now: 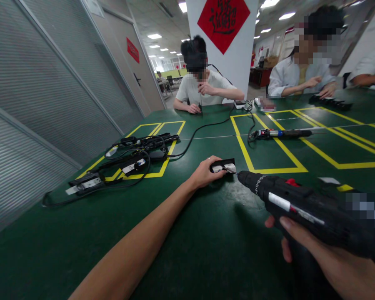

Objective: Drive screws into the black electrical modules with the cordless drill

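Observation:
My left hand [206,171] is closed around one end of a small black case with white parts inside [229,167], resting on the green table. In my right hand [315,246] is a black power drill [300,208], its handle wrapped by my fingers. The drill's chuck points left at the case, and a thin bit reaches toward its open side. Whether the tip touches the case I cannot tell. Part of the drill's grip is hidden by shadow and my hand.
Black cables and adapters [137,156] lie at the left. A soldering-iron-like tool [281,133] lies beyond the drill. Yellow tape [278,170] marks rectangles on the green table [112,241]. Across it sit a person in a white shirt [212,85] and a person in a pale shirt [287,79].

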`<state>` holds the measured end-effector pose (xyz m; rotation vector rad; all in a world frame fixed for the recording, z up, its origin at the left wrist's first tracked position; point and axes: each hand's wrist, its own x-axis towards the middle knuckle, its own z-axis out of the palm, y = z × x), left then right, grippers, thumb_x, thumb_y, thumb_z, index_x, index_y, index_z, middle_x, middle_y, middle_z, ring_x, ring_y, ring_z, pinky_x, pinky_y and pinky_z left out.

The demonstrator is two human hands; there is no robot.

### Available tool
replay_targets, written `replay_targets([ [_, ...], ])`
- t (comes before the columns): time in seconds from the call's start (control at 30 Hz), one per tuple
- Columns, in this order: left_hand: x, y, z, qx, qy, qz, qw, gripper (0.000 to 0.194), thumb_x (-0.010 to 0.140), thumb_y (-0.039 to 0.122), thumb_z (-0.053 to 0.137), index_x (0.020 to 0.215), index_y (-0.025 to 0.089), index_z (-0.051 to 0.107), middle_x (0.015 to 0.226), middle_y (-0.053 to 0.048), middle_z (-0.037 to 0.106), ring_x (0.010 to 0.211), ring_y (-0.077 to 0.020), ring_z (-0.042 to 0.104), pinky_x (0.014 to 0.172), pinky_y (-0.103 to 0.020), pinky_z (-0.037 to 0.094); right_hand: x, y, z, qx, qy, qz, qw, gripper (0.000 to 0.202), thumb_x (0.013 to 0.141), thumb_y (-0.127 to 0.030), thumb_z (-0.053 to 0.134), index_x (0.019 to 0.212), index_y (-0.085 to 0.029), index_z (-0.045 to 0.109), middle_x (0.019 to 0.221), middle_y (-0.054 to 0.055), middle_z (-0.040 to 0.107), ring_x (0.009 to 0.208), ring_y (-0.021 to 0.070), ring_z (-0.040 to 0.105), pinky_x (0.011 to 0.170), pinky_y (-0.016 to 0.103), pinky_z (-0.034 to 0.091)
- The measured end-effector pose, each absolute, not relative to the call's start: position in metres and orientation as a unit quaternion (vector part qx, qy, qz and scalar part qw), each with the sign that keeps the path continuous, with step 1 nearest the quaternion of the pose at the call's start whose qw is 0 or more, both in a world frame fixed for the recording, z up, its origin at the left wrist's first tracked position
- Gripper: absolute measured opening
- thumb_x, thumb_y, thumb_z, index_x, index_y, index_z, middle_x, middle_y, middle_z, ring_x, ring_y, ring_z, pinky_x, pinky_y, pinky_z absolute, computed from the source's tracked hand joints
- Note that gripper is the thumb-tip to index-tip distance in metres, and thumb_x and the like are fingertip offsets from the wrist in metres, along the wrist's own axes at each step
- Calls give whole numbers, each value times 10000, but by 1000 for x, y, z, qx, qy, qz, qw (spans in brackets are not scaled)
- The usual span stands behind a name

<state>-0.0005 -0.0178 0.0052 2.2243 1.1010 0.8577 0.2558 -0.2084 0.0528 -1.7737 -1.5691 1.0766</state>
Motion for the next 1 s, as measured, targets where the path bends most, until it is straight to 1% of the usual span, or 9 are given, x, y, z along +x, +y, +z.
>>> replay_targets([
  [0.07,-1,-18,6,819,404,318,254,381,756,358,632,1087,175,590,1023,-64,620,911,-188,588,821,-310,474,254,-209,55,-647,-588,403,272,391,830,-625,446,856,-333,704,587,-41,716,577,173,707,544,223,569],
  [0.2,0,-17,6,819,400,321,256,382,755,356,637,1086,170,591,1022,-64,619,904,-185,587,816,-304,475,252,-211,59,-644,-614,365,273,405,828,-613,473,702,-325,730,593,-38,704,634,163,705,681,234,570],
  [0.3,1,-17,6,817,402,321,259,377,752,350,641,1079,169,594,1017,-64,621,904,-185,587,811,-302,477,255,-212,58,-643,-637,338,257,423,830,-607,478,640,-326,731,599,-33,692,637,168,699,701,260,574],
  [0.37,2,-18,6,817,405,318,261,378,750,343,642,1083,172,592,1018,-63,622,899,-184,589,808,-302,478,256,-213,56,-642,-643,335,251,432,841,-602,463,641,-328,729,606,-31,692,622,171,697,669,264,583],
  [0.7,1,-18,8,819,399,319,260,381,755,351,636,1083,164,590,1022,-68,619,914,-188,587,817,-303,472,256,-211,55,-636,-624,371,263,413,837,-610,470,746,-335,764,604,-29,685,620,177,684,659,274,566],
  [0.77,1,-19,8,819,400,320,261,375,754,344,636,1079,163,590,1016,-66,619,910,-187,587,815,-303,472,255,-212,57,-647,-607,389,249,438,829,-629,465,714,-324,757,628,-26,695,660,184,686,699,286,555],
  [0.87,1,-18,8,818,402,319,262,377,753,338,636,1083,163,586,1014,-65,620,903,-184,589,809,-300,473,254,-212,57,-656,-593,393,250,458,816,-646,470,658,-312,741,667,-23,698,750,200,678,852,328,498],
  [0.93,1,-18,7,817,402,318,262,382,752,337,638,1088,164,584,1017,-66,621,898,-183,589,804,-300,473,254,-213,55,-657,-589,397,251,467,808,-660,465,654,-308,731,662,-23,688,749,207,672,860,339,486],
  [1.0,1,-18,7,818,402,318,261,384,751,336,640,1091,166,584,1023,-68,621,898,-184,589,805,-301,473,256,-214,51,-660,-578,411,246,469,802,-671,459,670,-305,721,649,-25,682,707,206,669,815,334,506],
])
